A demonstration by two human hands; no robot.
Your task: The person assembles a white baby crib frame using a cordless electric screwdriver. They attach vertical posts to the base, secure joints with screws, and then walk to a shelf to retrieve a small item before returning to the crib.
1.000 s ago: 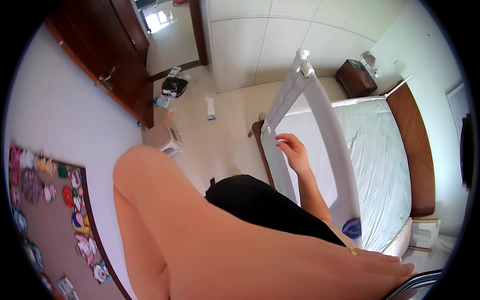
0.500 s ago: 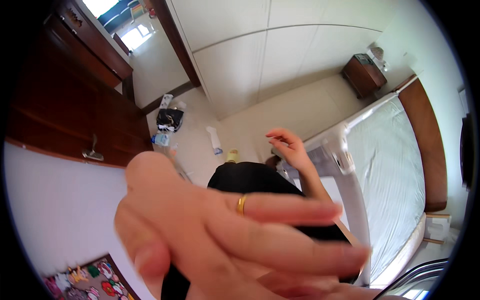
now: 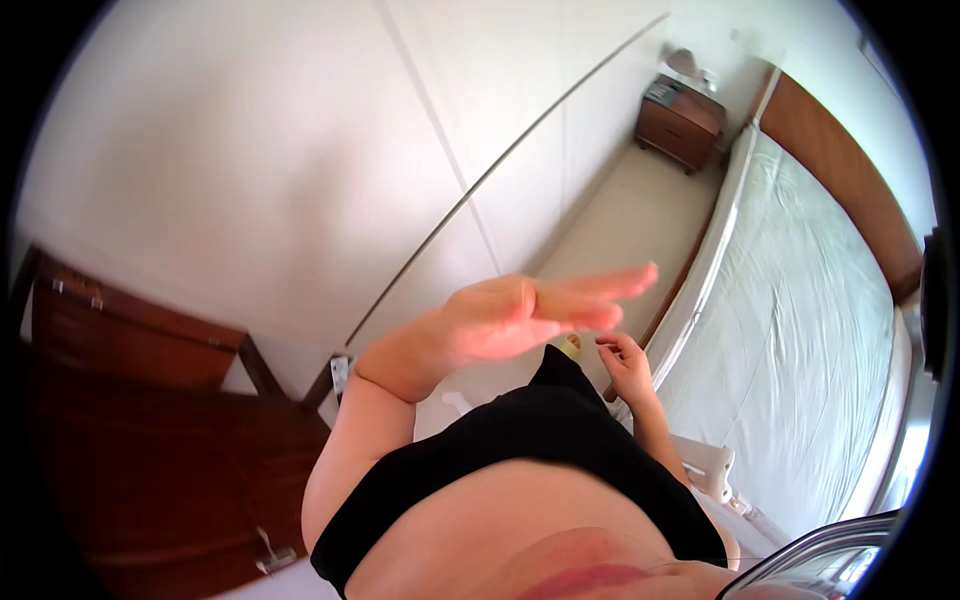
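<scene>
My left hand (image 3: 535, 312) is raised in front of my body, empty, with its fingers stretched out and slightly blurred. Lower and to the right, my right hand (image 3: 628, 368) hangs beside the edge of the bed (image 3: 800, 330), its fingers loosely bent and nothing visible in them. Between the two hands, a yellow-green slipper (image 3: 571, 346) shows on the floor. A white jointed fitting (image 3: 708, 468) sits by my right forearm at the bedside.
Pale wardrobe panels (image 3: 400, 150) fill the far side. A brown nightstand (image 3: 680, 125) stands beyond the bed, near its wooden headboard (image 3: 840, 150). At lower left is a dark red door (image 3: 160, 480) with a metal handle (image 3: 272, 556).
My left hand has moved from close in front of the view to farther away and higher. The view has turned, so the bag and litter on the floor are out of sight.
</scene>
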